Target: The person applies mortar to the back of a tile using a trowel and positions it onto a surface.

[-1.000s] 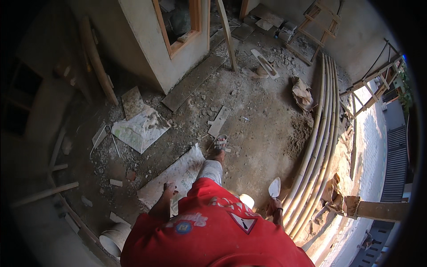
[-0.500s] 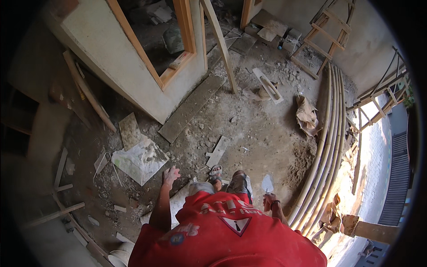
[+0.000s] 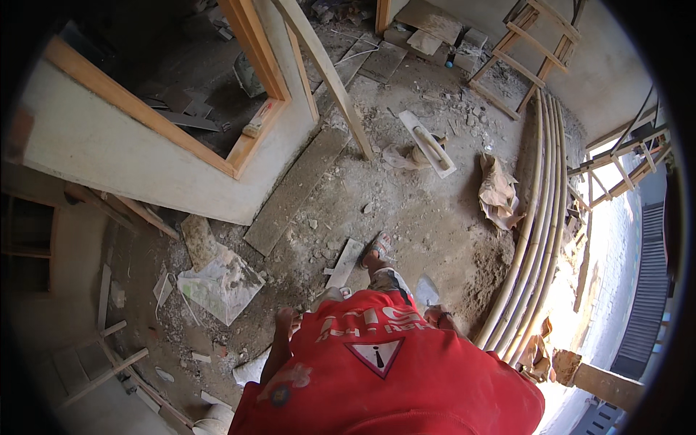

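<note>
Progress, judging by the frame only: tool in hand, nothing being worked at this instant. The right hand [image 3: 437, 317] is at the body's right side, closed round the handle of a pale grey metal trowel with a leaf-shaped blade [image 3: 427, 290] – that grip is narrow, handle itself hidden by the fist. The left hand [image 3: 286, 319] hangs beside the red printed shirt [image 3: 384, 384], partly covered; can't tell how far its fingers are spread, no tool visible in it.

Done, as far as shows: the bare orange-brown wooden window frame [image 3: 268, 138] is seated in the smooth grey wall [image 3: 167, 170]. Left, my read: floor is rough and uncleared. Loose rubble and a heap of dark damp sand [image 3: 493, 268] lie about; a white rectangular float with a raised handle [image 3: 428, 145] is on the floor ahead, out of either hand. No finished surface underfoot that I can see.

Trowel state: blade points away from the person, over the floor near the right foot's side, just left of the long yellowish bamboo poles [image 3: 544, 181]. Face looks light and fairly even, no obvious load of mortar; thin residue can't be ruled out at this size. No bend visible.

Nearby: crumpled brown paper sack [image 3: 498, 192] left of the poles, narrow grey board offcut [image 3: 344, 262] by the sandalled foot [image 3: 378, 246].
</note>
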The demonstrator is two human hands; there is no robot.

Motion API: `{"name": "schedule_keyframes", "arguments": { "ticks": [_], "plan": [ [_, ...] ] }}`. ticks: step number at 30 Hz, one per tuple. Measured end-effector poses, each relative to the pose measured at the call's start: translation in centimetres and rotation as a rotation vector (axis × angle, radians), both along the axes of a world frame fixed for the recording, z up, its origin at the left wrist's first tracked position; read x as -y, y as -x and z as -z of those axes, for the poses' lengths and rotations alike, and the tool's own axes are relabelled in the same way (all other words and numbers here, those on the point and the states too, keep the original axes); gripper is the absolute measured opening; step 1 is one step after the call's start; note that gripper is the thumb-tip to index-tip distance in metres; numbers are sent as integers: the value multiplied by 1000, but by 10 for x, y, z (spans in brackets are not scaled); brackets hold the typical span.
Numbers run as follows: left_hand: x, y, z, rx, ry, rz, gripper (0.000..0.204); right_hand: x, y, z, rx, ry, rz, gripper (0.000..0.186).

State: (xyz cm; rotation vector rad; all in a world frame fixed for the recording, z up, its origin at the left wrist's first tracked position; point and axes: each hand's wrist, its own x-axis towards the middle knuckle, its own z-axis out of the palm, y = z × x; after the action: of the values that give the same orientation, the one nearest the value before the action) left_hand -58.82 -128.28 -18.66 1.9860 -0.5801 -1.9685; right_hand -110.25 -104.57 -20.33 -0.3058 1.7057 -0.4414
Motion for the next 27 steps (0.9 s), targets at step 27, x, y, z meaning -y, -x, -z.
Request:
{"name": "schedule_keyframes", "arguments": {
  "ticks": [27],
  "plan": [
    [422, 449, 6, 152, -75, 394, 37, 211, 241, -45, 32, -328, 681, 13]
  ]
}}
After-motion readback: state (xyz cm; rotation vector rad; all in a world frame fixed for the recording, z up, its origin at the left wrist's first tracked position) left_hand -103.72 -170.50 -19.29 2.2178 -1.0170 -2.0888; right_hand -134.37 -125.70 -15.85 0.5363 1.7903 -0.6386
